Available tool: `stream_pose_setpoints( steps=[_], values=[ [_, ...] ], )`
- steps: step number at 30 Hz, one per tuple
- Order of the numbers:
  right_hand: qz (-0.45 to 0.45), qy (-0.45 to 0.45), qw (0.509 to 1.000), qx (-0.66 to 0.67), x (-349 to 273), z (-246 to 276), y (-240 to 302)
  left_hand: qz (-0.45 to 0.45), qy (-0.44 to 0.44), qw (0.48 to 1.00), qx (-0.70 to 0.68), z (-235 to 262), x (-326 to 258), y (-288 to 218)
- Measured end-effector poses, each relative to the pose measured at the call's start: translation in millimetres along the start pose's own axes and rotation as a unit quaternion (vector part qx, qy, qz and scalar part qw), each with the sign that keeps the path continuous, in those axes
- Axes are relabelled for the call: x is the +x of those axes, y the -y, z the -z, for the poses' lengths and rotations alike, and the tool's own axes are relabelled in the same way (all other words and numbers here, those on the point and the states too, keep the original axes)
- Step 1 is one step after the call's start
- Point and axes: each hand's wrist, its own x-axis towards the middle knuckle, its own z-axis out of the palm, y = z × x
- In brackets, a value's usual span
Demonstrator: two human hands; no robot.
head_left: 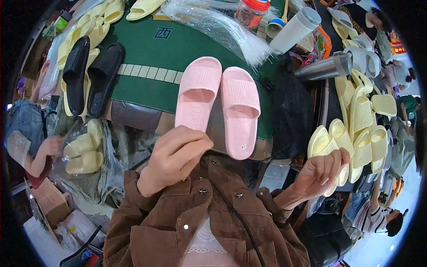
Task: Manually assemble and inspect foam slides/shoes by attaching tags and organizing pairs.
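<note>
Two pale pink slippers lie side by side, toes pointing away from me: the left slipper (198, 91) and the right slipper (240, 111). A small white sticker (243, 147) shows on the right slipper's heel. My left hand (175, 155) covers the left slipper's heel, its fingers curled and pinched together; whatever lies between them is hidden. Off to the right, apart from the pink pair, my right hand (321, 174) hovers before pale yellow slippers (327, 144). Its fingers are bent in toward the thumb, and I cannot make out what they hold.
Under the pink pair is a green mat (147, 93) with a row of pale tiles (149, 72). Black slippers (106, 75) lie at left. Clear plastic strands (222, 33), a red-lidded jar (252, 12), a white tumbler (296, 30) and a steel cup (324, 66) stand behind. Other people sit on both sides.
</note>
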Motion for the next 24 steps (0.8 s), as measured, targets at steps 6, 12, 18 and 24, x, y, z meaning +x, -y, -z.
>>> stream_pose_setpoints(
  steps=[6,12,18,24],
  values=[
    [-0.036,-0.093,0.977,-0.190,-14,31,-24,0.060,0.031,0.995,0.075,-7,-29,20],
    [-0.129,-0.089,0.881,-0.447,-38,57,-52,0.086,0.076,0.993,0.038,-19,-53,34],
    [-0.309,0.010,0.703,-0.641,-42,76,-58,0.062,0.166,0.984,0.007,-28,-49,45],
    [-0.360,-0.078,0.701,-0.611,-43,71,-68,0.067,0.156,0.985,0.031,-33,-53,49]
  ],
)
